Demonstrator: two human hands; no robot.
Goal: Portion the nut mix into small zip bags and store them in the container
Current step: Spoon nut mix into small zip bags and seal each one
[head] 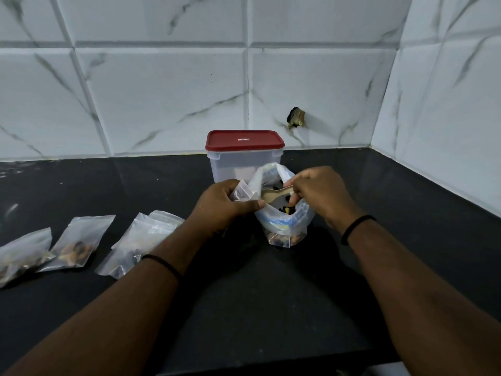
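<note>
A large clear bag of nut mix (284,221) stands open at the middle of the black counter. My right hand (320,194) holds a wooden spoon (273,198) whose bowl dips into that bag's mouth. My left hand (225,204) grips a small empty zip bag (242,192) right beside the big bag's left rim. Behind them stands a translucent container (238,166) with its red lid (244,141) on. Three filled small zip bags (78,242) lie flat at the left.
The black counter (257,294) meets white marble-look tiled walls at the back and right. A broken hole in the tile (296,117) sits above the counter, right of the container. The counter's front edge runs near the bottom of the view.
</note>
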